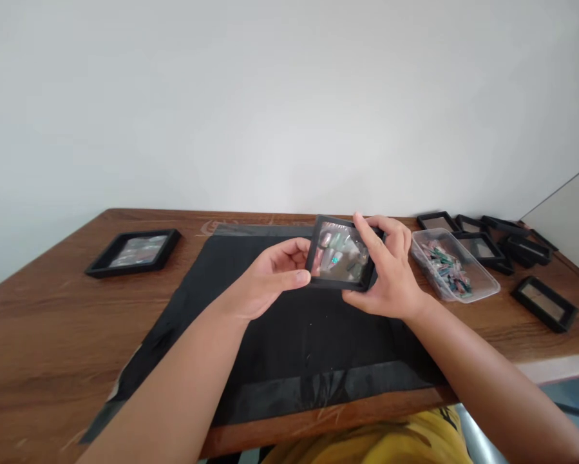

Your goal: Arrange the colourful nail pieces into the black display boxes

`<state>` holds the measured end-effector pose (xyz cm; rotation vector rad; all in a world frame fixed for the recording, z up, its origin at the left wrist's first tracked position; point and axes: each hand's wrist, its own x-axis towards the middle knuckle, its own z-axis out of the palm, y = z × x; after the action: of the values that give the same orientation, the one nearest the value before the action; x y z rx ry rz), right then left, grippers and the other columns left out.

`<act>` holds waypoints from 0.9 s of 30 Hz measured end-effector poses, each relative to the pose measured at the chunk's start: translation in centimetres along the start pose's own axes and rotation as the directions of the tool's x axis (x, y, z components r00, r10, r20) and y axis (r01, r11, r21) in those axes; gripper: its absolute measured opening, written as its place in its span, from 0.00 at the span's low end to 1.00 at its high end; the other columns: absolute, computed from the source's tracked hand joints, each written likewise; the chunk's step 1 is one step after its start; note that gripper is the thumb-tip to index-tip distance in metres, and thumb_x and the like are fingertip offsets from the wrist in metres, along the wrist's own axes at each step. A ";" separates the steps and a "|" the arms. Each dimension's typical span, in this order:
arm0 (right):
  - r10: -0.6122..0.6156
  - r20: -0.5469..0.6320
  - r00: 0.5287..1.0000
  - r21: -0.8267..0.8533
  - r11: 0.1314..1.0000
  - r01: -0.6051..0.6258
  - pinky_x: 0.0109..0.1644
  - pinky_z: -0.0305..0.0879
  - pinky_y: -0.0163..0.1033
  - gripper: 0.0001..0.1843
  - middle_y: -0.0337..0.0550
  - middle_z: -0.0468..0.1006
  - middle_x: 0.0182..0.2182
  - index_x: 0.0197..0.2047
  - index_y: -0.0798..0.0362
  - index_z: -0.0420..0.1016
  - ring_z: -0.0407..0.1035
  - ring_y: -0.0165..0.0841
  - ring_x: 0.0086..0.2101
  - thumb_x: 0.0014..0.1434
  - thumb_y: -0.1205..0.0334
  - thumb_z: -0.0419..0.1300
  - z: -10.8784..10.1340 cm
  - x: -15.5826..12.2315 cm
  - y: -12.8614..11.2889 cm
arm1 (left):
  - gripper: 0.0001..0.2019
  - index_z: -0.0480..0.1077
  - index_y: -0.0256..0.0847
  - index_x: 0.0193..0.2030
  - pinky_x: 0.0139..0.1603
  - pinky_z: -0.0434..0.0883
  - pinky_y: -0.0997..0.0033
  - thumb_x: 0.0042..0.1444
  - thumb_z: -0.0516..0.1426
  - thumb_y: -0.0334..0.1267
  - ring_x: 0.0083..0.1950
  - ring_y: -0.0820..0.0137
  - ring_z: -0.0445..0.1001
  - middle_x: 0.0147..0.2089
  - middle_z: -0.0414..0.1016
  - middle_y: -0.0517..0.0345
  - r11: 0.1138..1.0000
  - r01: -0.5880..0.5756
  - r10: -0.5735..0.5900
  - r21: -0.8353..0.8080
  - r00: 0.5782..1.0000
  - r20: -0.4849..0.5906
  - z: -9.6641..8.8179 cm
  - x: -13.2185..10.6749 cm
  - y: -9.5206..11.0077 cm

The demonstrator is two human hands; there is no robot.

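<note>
A pale, plain wall (289, 103) fills the upper half of the frame. Below it spreads a brown wood-grain desk (38, 322), with a black mat (289, 341) across the centre and glossy tape (337, 386) along its lower edge. At middle left lies 1 black display frame (137, 250). Right of centre stands a clear plastic tub (482, 278) of small multicoloured pieces (446, 267); beyond it, several black frames (525, 249) crowd together, and 1 smaller black frame (544, 304) lies nearer the lower right.
</note>
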<state>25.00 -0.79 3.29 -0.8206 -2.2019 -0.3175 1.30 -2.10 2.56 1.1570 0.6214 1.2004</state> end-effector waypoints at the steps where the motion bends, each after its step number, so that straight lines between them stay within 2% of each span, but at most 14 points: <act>1: 0.015 0.000 1.000 -0.012 1.000 -0.015 0.64 0.56 0.60 0.64 0.53 0.63 0.61 0.82 0.45 0.33 0.61 0.54 0.59 0.50 0.50 0.65 0.1 0.0 -0.1 | 0.20 0.84 0.44 0.39 0.39 0.76 0.75 0.40 0.79 0.45 0.35 0.72 0.78 0.35 0.82 0.58 1.000 -0.008 0.008 0.008 0.999 -0.036 0.1 0.0 -0.1; 5: 0.033 -0.041 0.999 -0.016 0.999 -0.033 0.64 0.55 0.61 0.67 0.55 0.63 0.63 0.82 0.48 0.26 0.61 0.55 0.60 0.51 0.51 0.64 0.3 -0.1 -0.4 | 0.16 0.85 0.46 0.37 0.42 0.78 0.74 0.41 0.79 0.42 0.37 0.71 0.81 0.37 0.85 0.57 0.998 -0.011 0.019 0.063 0.991 -0.133 0.2 0.0 -0.4; 9: 0.004 -0.119 0.993 0.006 1.000 -0.003 0.65 0.55 0.60 0.65 0.56 0.66 0.63 0.82 0.49 0.26 0.62 0.54 0.60 0.54 0.49 0.64 0.3 0.0 -0.8 | 0.18 0.86 0.46 0.35 0.42 0.80 0.70 0.37 0.79 0.46 0.36 0.67 0.83 0.37 0.87 0.55 0.998 -0.019 0.031 0.068 0.982 -0.184 0.3 -0.1 -0.3; 15: 0.051 -0.156 0.986 0.068 0.997 -0.041 0.64 0.58 0.61 0.61 0.55 0.69 0.63 0.82 0.46 0.34 0.64 0.55 0.60 0.57 0.39 0.64 0.3 -0.1 -1.3 | 0.19 0.86 0.47 0.33 0.40 0.78 0.74 0.33 0.81 0.48 0.33 0.71 0.80 0.32 0.85 0.58 1.000 0.007 -0.012 -0.030 0.982 -0.187 0.4 -0.3 0.4; 21: 0.103 -0.164 0.981 0.168 0.983 -0.075 0.62 0.62 0.63 0.58 0.53 0.71 0.61 0.80 0.42 0.47 0.64 0.58 0.61 0.55 0.29 0.64 0.5 -0.3 -1.6 | 0.21 0.84 0.46 0.32 0.36 0.76 0.69 0.32 0.80 0.51 0.31 0.70 0.76 0.30 0.81 0.60 0.996 0.026 -0.039 -0.087 0.987 -0.157 0.4 -0.6 0.4; 24: 0.096 -0.171 0.981 0.163 0.984 -0.068 0.61 0.63 0.63 0.57 0.53 0.72 0.60 0.78 0.42 0.52 0.64 0.58 0.61 0.54 0.26 0.63 0.5 -0.5 -1.6 | 0.23 0.82 0.47 0.31 0.34 0.74 0.68 0.30 0.80 0.54 0.30 0.68 0.74 0.29 0.78 0.60 0.996 0.048 -0.060 -0.081 0.987 -0.150 0.5 -0.6 0.3; 27: 0.096 -0.193 0.977 0.109 0.991 -0.076 0.61 0.63 0.63 0.58 0.52 0.72 0.60 0.77 0.41 0.52 0.67 0.57 0.59 0.53 0.24 0.62 0.4 -0.5 -1.8 | 0.24 0.82 0.46 0.32 0.32 0.71 0.70 0.30 0.80 0.53 0.28 0.70 0.71 0.27 0.74 0.62 0.994 0.067 -0.078 -0.088 0.989 -0.126 0.6 -0.7 0.5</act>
<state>23.83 -2.21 2.68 -0.7912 -1.9750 -0.2326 1.44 -2.97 3.06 0.9840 0.6985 1.2343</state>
